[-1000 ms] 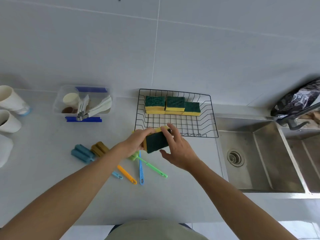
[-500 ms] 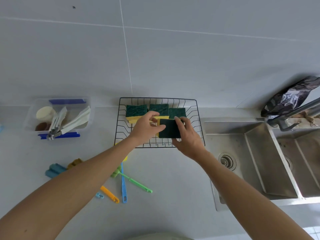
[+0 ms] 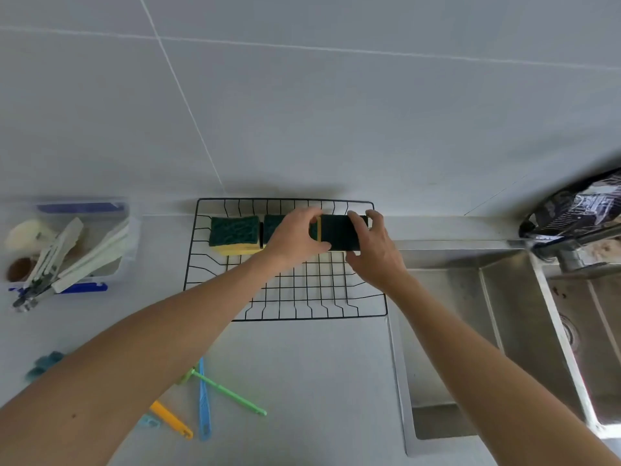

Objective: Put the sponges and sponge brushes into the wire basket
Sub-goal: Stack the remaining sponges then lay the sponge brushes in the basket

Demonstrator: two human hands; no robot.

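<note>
I hold one sponge (image 3: 341,232) with both hands, near the middle of the frame. My left hand (image 3: 295,238) grips its left end and my right hand (image 3: 376,250) grips its right end. The sponge is dark green with a yellow stripe showing on its left side. It sits at the back right part of the wire basket (image 3: 285,299), close to the wall. I cannot tell if it touches the basket floor.

Two more sponges are in the back row of the basket. One sponge with the yellow bottom (image 3: 235,235) is at the back left. The next sponge (image 3: 274,227) is just beside it, and my left hand hides most of it.

The front part of the basket holds nothing but wire.

In the lower left of the frame, sponge brushes lie on the counter (image 3: 319,381). I see a green brush handle (image 3: 228,393), a blue brush handle (image 3: 204,401) and an orange brush handle (image 3: 171,419). My left arm covers their heads. A blue-green brush head (image 3: 45,363) peeks out at the far left.

The sink (image 3: 470,331) is on the right side. A clear box (image 3: 72,247) with tools is at the left edge.
</note>
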